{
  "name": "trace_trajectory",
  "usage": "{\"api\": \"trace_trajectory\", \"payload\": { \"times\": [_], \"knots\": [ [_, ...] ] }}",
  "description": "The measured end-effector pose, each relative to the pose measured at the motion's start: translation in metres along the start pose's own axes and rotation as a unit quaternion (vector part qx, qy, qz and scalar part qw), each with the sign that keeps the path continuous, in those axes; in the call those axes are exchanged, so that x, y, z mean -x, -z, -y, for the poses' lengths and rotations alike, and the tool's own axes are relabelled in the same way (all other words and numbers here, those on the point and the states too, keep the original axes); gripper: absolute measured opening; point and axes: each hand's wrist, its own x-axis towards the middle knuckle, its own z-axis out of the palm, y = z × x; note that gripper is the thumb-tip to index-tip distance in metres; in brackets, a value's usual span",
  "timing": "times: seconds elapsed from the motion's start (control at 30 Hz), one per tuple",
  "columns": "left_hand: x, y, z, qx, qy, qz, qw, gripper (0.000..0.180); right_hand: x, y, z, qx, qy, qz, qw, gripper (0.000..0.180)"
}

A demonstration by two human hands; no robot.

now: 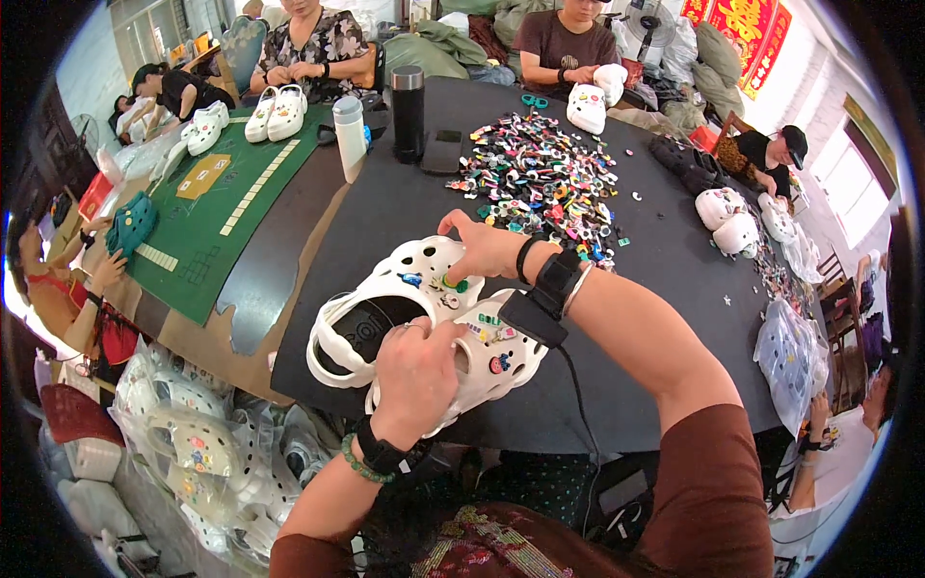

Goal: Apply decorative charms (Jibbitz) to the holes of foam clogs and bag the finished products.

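Observation:
A pair of white clogs point(424, 260) lies side by side on the dark table in front of me, toes pointing away to the right. Colourful shoe charms sit in the holes of both uppers, among them a blue charm point(411, 279) and a red-and-blue one point(499, 363). My left hand point(416, 371) is closed around the opening edge of the nearer clog, some fingers hidden inside. On the farther clog's upper, my right hand point(482, 252) pinches a green shoe charm point(457, 285) against the surface.
Beyond the clogs spreads a heap of loose shoe charms point(544, 183). A black tumbler point(408, 114), a white bottle point(350, 140) and a phone point(442, 151) stand or lie at the back left. Other people work around the tables. A cable point(578, 395) hangs from my right wrist device.

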Motion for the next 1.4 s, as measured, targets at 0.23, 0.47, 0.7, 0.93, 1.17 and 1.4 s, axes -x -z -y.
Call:
{"api": "trace_trajectory", "payload": {
  "times": [0.23, 0.47, 0.7, 0.93, 1.17, 1.4],
  "knots": [
    [-0.001, 0.001, -0.002, 0.012, 0.0, 0.0, 1.0, 0.018, -0.003, -0.002, -0.005, 0.037, 0.029, -0.039, 0.998, 0.078],
    [0.002, 0.001, -0.005, 0.018, 0.029, -0.02, 0.999, 0.02, 0.02, 0.005, 0.001, 0.118, 0.151, -0.111, 0.975, 0.038],
    [0.002, 0.0, -0.006, 0.014, 0.037, -0.024, 0.999, 0.02, 0.034, -0.002, -0.014, 0.094, 0.126, -0.141, 0.977, 0.022],
    [0.003, -0.002, -0.005, 0.004, 0.024, -0.031, 0.999, 0.02, 0.032, 0.007, -0.017, -0.174, -0.023, -0.041, 0.984, 0.016],
    [0.003, 0.0, -0.005, 0.005, 0.012, -0.027, 1.0, 0.02, 0.028, 0.004, -0.009, -0.171, -0.022, -0.055, 0.983, 0.015],
    [0.001, -0.001, -0.005, 0.007, 0.013, -0.019, 1.0, 0.02, 0.025, 0.011, 0.013, 0.098, 0.036, -0.027, 0.994, 0.011]
  ]
}}
